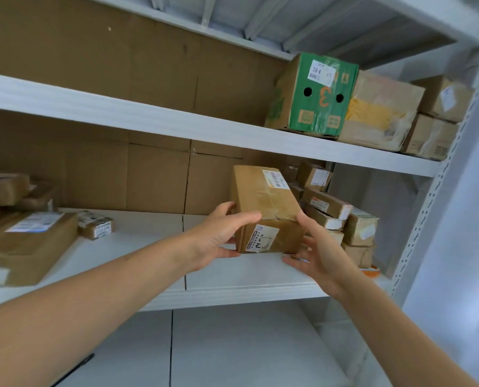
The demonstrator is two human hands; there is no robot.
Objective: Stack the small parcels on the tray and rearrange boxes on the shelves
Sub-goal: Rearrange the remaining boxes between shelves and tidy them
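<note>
The left hand grips the left end of a taped brown parcel, thumb across its front. The right hand presses spread, fairly straight fingers against the right end. The parcel is at the front of the middle shelf, just beside a pile of small parcels. A flat box lies far left. The upper shelf holds a green carton and tan boxes.

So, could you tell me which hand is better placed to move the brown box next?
Left: the left hand grips the box at its front corner, thumb on top; the right hand is open beside it, fingers spread.
</note>
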